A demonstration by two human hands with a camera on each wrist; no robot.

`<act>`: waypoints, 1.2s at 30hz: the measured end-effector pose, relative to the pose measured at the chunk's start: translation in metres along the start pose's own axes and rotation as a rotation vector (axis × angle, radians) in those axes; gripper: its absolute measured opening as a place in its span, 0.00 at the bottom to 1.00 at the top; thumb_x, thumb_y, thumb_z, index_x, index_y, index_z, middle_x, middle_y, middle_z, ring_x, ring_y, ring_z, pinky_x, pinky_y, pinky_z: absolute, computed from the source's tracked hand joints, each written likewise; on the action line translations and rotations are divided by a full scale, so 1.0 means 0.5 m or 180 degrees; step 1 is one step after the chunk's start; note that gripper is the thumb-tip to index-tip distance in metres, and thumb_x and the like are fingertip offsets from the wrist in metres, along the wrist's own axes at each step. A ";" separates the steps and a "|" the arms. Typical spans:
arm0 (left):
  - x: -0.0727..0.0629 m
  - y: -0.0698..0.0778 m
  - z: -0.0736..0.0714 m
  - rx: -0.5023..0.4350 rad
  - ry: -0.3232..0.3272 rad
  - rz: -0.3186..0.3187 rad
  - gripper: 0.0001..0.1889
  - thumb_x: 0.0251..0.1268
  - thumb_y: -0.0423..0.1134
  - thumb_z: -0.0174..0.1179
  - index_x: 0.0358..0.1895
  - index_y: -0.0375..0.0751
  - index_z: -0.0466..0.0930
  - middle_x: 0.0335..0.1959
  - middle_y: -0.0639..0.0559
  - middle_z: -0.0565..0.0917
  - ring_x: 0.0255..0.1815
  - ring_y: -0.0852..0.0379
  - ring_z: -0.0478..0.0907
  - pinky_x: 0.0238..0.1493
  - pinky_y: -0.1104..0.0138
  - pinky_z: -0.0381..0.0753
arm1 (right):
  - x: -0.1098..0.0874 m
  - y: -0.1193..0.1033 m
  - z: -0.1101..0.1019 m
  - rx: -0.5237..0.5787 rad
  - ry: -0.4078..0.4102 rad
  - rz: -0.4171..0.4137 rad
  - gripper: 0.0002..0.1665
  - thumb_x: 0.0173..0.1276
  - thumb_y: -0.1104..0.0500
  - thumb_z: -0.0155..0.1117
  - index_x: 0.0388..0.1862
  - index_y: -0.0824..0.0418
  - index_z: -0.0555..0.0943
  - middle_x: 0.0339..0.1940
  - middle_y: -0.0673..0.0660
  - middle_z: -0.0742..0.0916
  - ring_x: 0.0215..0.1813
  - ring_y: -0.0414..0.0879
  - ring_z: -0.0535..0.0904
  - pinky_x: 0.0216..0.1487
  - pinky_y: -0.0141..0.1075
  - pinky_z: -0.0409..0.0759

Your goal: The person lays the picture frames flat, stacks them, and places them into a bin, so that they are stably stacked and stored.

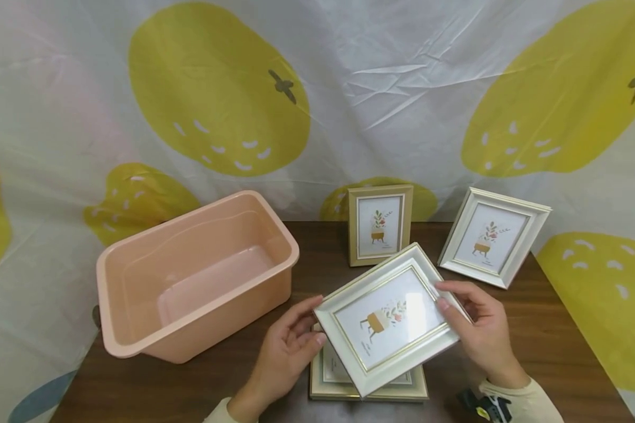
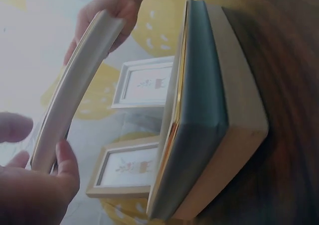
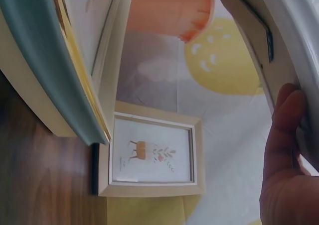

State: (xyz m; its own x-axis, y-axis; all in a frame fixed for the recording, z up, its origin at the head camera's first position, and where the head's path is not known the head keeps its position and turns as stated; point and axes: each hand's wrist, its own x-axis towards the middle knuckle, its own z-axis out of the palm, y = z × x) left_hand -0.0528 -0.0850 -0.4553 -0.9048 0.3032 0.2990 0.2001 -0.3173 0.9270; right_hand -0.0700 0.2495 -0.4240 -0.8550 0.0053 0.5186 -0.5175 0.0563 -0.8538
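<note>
Both hands hold a white picture frame (image 1: 386, 323) with gold trim and a potted-plant print, tilted over the table. The left hand (image 1: 283, 352) pinches its left corner between thumb and fingers. At the opposite edge, the right hand (image 1: 484, 332) grips with its thumb on the front. In the right wrist view, fingers (image 3: 284, 135) lie against the frame's back. Beneath it lies a stack of picture frames (image 1: 370, 392), partly hidden; the left wrist view shows a blue-grey frame (image 2: 204, 85) on top of a cream one (image 2: 244, 85).
A pink plastic bin (image 1: 196, 317) stands on the left of the dark wooden table (image 1: 555, 335). Toward the back stand a gold-beige picture frame (image 1: 353, 229) and a white one (image 1: 524, 241) at the right. A fruit-patterned cloth (image 1: 381, 117) hangs behind.
</note>
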 end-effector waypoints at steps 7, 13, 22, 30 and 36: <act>-0.006 -0.015 0.017 -0.0052 0.0241 -0.0136 0.30 0.69 0.19 0.61 0.74 0.24 0.68 0.67 0.20 0.72 0.62 0.60 0.83 0.60 0.69 0.85 | -0.008 -0.003 0.014 -0.0055 0.0112 0.0317 0.16 0.67 0.84 0.57 0.54 0.84 0.78 0.45 0.43 0.92 0.37 0.33 0.86 0.32 0.27 0.84; -0.008 -0.018 0.021 -0.0031 0.0341 -0.0227 0.31 0.69 0.20 0.62 0.75 0.25 0.68 0.67 0.20 0.73 0.61 0.60 0.83 0.59 0.69 0.86 | -0.015 0.004 0.013 0.0078 -0.0075 0.0268 0.22 0.69 0.83 0.57 0.61 0.79 0.79 0.48 0.49 0.92 0.39 0.36 0.89 0.31 0.30 0.87; -0.012 -0.017 0.008 0.0038 0.0571 -0.0423 0.31 0.67 0.20 0.63 0.74 0.27 0.68 0.63 0.29 0.78 0.57 0.61 0.85 0.55 0.71 0.86 | -0.021 0.009 0.003 -0.0151 -0.0611 0.0423 0.27 0.70 0.81 0.59 0.67 0.74 0.78 0.46 0.51 0.92 0.35 0.40 0.90 0.28 0.34 0.86; -0.011 -0.018 -0.003 0.0075 0.0692 -0.0535 0.30 0.67 0.20 0.63 0.73 0.28 0.71 0.63 0.41 0.80 0.56 0.61 0.85 0.55 0.71 0.86 | -0.030 0.004 -0.005 -0.0963 -0.0700 0.0421 0.24 0.68 0.76 0.67 0.62 0.64 0.85 0.44 0.44 0.90 0.40 0.35 0.84 0.38 0.28 0.84; -0.007 -0.024 -0.011 0.0175 0.0779 -0.0719 0.29 0.67 0.21 0.64 0.71 0.31 0.74 0.67 0.33 0.77 0.55 0.58 0.85 0.55 0.70 0.86 | -0.037 0.010 -0.017 -0.1088 -0.0866 0.0510 0.22 0.69 0.74 0.68 0.61 0.63 0.86 0.50 0.46 0.92 0.44 0.34 0.87 0.41 0.29 0.86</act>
State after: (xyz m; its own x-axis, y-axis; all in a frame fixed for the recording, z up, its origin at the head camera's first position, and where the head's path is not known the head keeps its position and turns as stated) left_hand -0.0539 -0.0872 -0.4686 -0.9907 0.1336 0.0276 -0.0019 -0.2157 0.9765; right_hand -0.0563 0.2580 -0.4376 -0.9247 -0.2187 0.3116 -0.3764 0.4021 -0.8346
